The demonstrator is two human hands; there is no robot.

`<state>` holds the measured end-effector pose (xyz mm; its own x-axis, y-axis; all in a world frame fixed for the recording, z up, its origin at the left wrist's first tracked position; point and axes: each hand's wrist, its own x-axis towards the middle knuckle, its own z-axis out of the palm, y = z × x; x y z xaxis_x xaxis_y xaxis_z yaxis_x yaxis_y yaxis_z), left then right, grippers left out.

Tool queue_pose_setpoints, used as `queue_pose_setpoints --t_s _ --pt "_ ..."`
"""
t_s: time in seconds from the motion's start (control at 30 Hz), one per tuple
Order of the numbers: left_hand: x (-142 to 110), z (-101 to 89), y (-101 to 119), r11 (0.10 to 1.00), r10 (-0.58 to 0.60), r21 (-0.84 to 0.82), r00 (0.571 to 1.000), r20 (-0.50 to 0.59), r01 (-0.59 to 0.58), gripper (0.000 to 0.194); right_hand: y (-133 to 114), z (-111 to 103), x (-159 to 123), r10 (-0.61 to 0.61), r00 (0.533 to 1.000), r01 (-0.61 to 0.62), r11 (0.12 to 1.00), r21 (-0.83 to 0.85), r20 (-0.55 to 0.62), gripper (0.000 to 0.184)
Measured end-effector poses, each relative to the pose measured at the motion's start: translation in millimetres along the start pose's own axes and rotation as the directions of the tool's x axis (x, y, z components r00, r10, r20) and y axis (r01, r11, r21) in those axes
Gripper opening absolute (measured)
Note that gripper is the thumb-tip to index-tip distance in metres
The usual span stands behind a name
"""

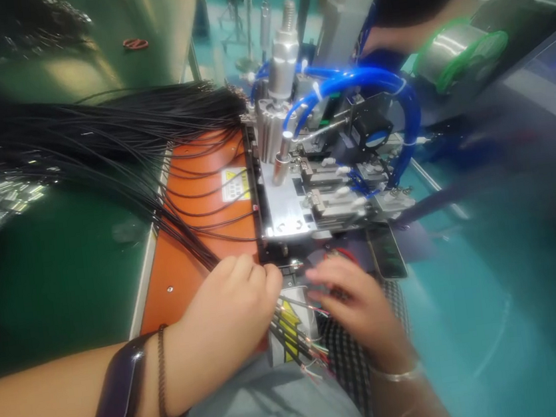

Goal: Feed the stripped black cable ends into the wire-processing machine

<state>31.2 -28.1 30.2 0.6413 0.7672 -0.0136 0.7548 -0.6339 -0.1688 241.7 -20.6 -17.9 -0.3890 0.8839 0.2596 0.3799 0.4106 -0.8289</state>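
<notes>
A bundle of black cables (188, 235) runs over the orange panel into my left hand (240, 293), whose fingers are wrapped round it. Beyond that fist the cable ends (300, 336) fan out, with thin bare-tipped wires in red, white and green. My right hand (355, 293) is just to the right of these ends, its thumb and fingers apart, with nothing visible between them. Ahead of both hands stands a machine with a silver metal plate (284, 201). Several single cables lie in a row along its left edge.
A large heap of black cables (97, 122) spreads over the orange panel (187, 289) to the left. Blue air hoses (410, 110) arch above the machine. A dark phone-like slab (387, 249) sits to its right. At the back right are a green-rimmed spool (460, 47) and another person's arm (404, 37).
</notes>
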Motion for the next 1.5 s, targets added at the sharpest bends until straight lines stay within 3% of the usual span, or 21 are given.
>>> queue_pose_setpoints --t_s 0.07,0.13,0.37,0.5,0.63,0.77,0.83,0.9,0.97,1.1,1.3,1.4,1.5 --pt "0 0.5 0 1.000 0.001 0.007 1.000 -0.003 -0.001 0.011 -9 -5 -1 -0.151 0.983 0.149 0.988 0.031 0.106 0.029" --pt "0 0.2 0 1.000 0.003 0.009 1.000 -0.001 -0.003 0.009 -16 -7 -1 -0.222 0.966 0.215 0.975 0.062 0.136 0.031" --pt "3 -4.2 -3 0.998 -0.007 -0.059 0.997 0.071 0.011 0.009 -19 0 1 -0.233 0.967 0.224 0.970 0.095 0.104 0.030" --pt "4 -2.4 -10 0.992 -0.091 -0.074 0.993 0.080 0.097 0.016 -17 3 1 -0.197 0.980 0.195 0.978 0.076 0.019 0.029" --pt "0 -4.0 -13 0.986 -0.102 -0.121 0.991 0.086 0.112 0.029 -13 9 0 -0.082 0.990 0.091 0.992 0.084 -0.113 0.024" --pt "-3 -9.5 -13 0.982 -0.113 -0.144 0.990 0.085 0.125 0.031 -10 15 0 0.041 0.956 -0.017 0.996 0.082 -0.290 0.020" --pt "-2 -10.9 -13 0.984 -0.102 -0.136 0.991 0.084 0.113 0.024 -10 16 1 0.047 0.947 -0.016 0.995 0.100 -0.319 0.021" --pt "0 -10.8 -13 0.989 -0.085 -0.117 0.994 0.068 0.093 0.019 -10 15 3 0.006 0.966 0.034 0.988 0.150 -0.259 0.023" --pt "1 -9.9 -14 0.993 -0.069 -0.096 0.996 0.048 0.074 0.017 -12 12 3 -0.076 0.990 0.101 0.969 0.226 -0.117 0.025" --pt "2 -8.1 -14 0.996 -0.042 -0.081 0.998 0.043 0.045 0.015 -12 4 2 -0.203 0.973 0.161 0.941 0.299 0.114 0.032" --pt "-2 -9.7 -10 0.997 -0.037 -0.062 0.998 0.043 0.039 0.016 -3 -5 1 -0.152 0.984 0.125 0.962 0.241 0.095 0.036" --pt "-2 -9.7 -10 0.996 -0.063 -0.061 0.995 0.080 0.068 0.018 -3 -4 3 -0.133 0.980 0.110 0.982 0.153 0.147 0.028" --pt "-1 -7.6 -12 0.993 -0.108 -0.032 0.990 0.092 0.112 0.019 -3 1 5 -0.074 0.991 0.063 0.994 0.092 0.116 0.022"
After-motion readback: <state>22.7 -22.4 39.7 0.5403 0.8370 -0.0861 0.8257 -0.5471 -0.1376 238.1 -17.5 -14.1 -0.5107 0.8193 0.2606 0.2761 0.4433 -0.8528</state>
